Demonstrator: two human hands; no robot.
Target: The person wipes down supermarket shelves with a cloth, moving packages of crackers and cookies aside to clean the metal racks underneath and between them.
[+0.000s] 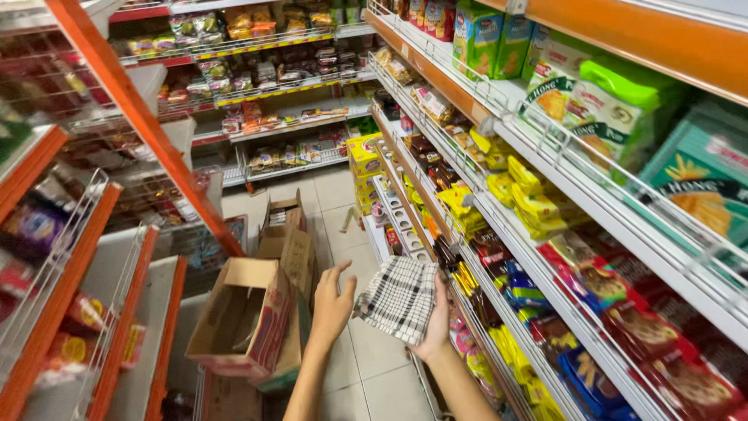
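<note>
Right hand [438, 327] grips a checked cloth [399, 298] from behind, spread near the right shelf rack [499, 226], seemingly for wiping. Left hand [333, 300] hovers beside it, fingers loose, empty; open cardboard box [241, 316] waits left.

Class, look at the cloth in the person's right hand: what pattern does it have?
The cloth is white with a dark checked grid, seen in the head view, held by the right hand.

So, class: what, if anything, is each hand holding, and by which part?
The right hand grips a checked cloth by its right edge; the left hand, open beside it, holds nothing.
</note>
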